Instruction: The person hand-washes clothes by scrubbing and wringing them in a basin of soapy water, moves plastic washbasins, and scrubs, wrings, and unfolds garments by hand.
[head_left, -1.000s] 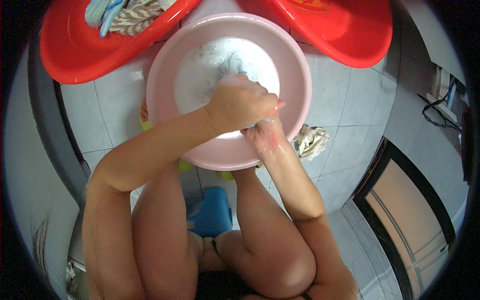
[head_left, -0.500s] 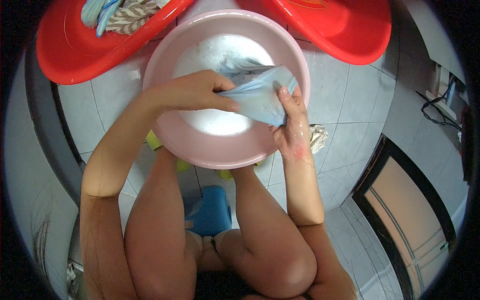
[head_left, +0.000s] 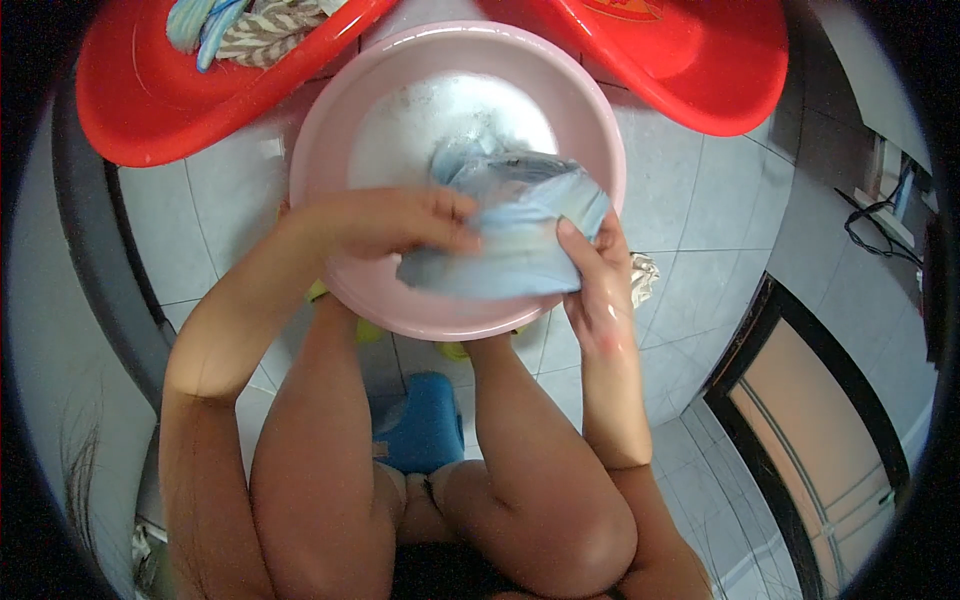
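Note:
A wet light-blue cloth (head_left: 520, 250) is spread between my hands over a pink basin (head_left: 325, 120) of sudsy water (head_left: 400, 125). One end of it trails into the water. On the cloth's right edge my right hand (head_left: 600, 265) is closed, thumb on top, fingers mostly behind the fabric. My left hand (head_left: 415, 220) is at the cloth's left side, smeared by motion. Its fingertips overlap the fabric, but whether they grip it I cannot make out. Suds glisten on my right wrist.
Two red basins stand beyond the pink one; the left basin (head_left: 130, 120) holds striped and blue cloths (head_left: 265, 35), and the right basin (head_left: 715, 80) reaches the wall side. A crumpled pale thing (head_left: 643, 280) lies by the basin. A blue stool (head_left: 425, 425) is between my legs.
The cloth has swung lower and opened wider toward me. My left hand has dropped slightly and blurred, while my right hand has moved a little down and right, still holding the edge.

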